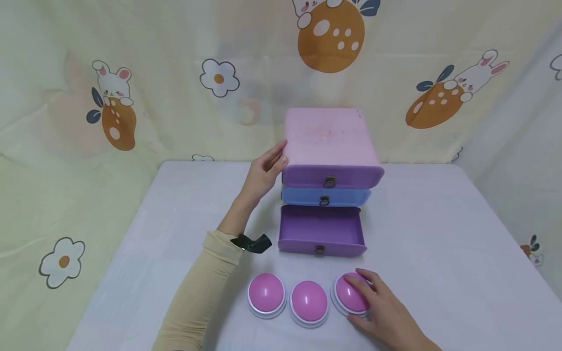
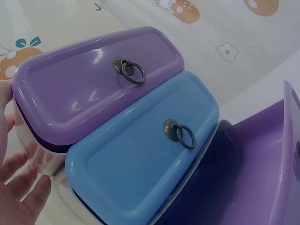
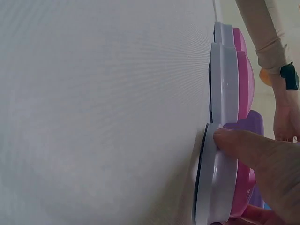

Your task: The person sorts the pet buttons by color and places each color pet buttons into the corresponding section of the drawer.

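My left hand (image 1: 263, 176) rests against the left side of a small drawer cabinet (image 1: 328, 136) with a pink top, its fingers fairly straight. The purple top drawer (image 2: 98, 84) and blue middle drawer (image 2: 140, 154) are closed, each with a ring pull. The purple bottom drawer (image 1: 322, 225) is pulled out, and its visible inside holds nothing. In front, my right hand (image 1: 391, 312) grips the rightmost pink domed push button (image 1: 346, 294) by its white base, thumb on the near side. Whether it is lifted, I cannot tell. Beside it are a middle button (image 1: 309, 301) and a left button (image 1: 266, 292).
All of this stands on a table with a white cloth (image 1: 439, 253). A cream curtain (image 1: 175, 112) printed with rabbits and flowers hangs behind and at the sides. A dark wrist strap (image 1: 252, 243) sits on my left wrist.
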`<state>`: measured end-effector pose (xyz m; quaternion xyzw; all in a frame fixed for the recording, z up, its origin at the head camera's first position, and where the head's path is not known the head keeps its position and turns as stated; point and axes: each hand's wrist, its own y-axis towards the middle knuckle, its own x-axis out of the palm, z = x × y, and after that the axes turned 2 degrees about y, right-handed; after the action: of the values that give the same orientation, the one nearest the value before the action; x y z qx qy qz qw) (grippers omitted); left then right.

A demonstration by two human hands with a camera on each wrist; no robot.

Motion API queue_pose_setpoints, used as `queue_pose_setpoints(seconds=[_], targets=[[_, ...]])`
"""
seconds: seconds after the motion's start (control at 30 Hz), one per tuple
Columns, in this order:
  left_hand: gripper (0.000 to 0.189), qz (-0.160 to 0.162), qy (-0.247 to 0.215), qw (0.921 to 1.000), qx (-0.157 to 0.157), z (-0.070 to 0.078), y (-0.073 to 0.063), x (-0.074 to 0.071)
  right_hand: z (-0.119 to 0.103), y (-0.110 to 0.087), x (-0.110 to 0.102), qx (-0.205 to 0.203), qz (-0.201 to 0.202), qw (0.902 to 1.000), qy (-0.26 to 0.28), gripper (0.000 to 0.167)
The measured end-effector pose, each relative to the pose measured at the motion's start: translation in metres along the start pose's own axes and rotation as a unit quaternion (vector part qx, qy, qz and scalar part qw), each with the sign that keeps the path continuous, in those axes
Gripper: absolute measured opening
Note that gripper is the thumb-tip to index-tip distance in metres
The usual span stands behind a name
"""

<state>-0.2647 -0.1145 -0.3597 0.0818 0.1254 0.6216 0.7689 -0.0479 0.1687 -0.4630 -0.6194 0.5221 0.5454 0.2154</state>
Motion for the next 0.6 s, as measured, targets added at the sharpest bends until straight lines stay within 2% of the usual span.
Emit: queue_pose_setpoints(seconds=[0.13, 0.33, 0.4, 0.6], targets=[[0.049, -0.002, -0.007, 1.0000, -0.004, 0.004, -0.001, -0.001, 0.001, 0.001, 0.000, -0.007, 0.005, 0.9999, 0.007, 0.078], [0.049, -0.005, -0.013, 0.9998, -0.011, 0.004, -0.002, -0.001, -0.003, 0.001, -0.004, 0.041, -0.040, 0.9982, 0.020, 0.076], [0.049, -0.005, -0.013, 0.9998, -0.012, 0.005, -0.002, -0.001, -0.005, 0.002, -0.008, 0.043, -0.046, 0.9977, 0.023, 0.075], [0.049, -0.005, -0.009, 0.9999, -0.012, 0.005, -0.002, -0.001, -0.012, 0.015, -0.030, 0.010, -0.019, 0.9994, 0.027, 0.076]])
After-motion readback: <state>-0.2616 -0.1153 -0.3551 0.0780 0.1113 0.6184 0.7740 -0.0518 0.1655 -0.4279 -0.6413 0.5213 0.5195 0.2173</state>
